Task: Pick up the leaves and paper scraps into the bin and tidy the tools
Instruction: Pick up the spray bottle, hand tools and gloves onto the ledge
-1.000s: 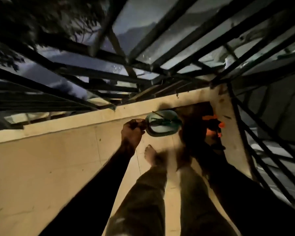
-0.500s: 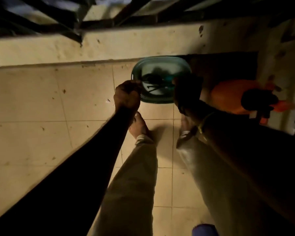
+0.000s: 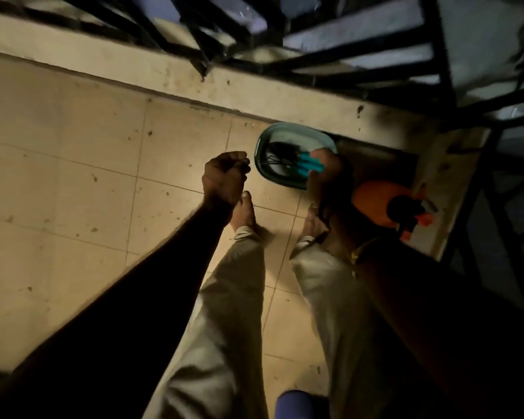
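A green oval basin [image 3: 297, 137] sits on the tiled floor against the low ledge, in dim light. Dark-headed garden tools with teal handles [image 3: 309, 164] lie in it. My right hand [image 3: 328, 172] reaches over the basin's right rim and grips the teal handles. My left hand [image 3: 226, 176] hangs as a curled fist just left of the basin, apart from its rim, with nothing seen in it. No leaves or paper scraps show clearly on the floor.
An orange sprayer [image 3: 375, 201] with a black top stands right of the basin in the corner. A black metal railing [image 3: 330, 58] runs above the ledge [image 3: 164, 74]. My bare feet [image 3: 245, 213] stand just before the basin. A blue object [image 3: 294, 403] is at the bottom edge.
My left hand has let go of the basin's rim and drawn left into a fist. My right hand now grips the teal tool handles in the basin. The view has shifted left.
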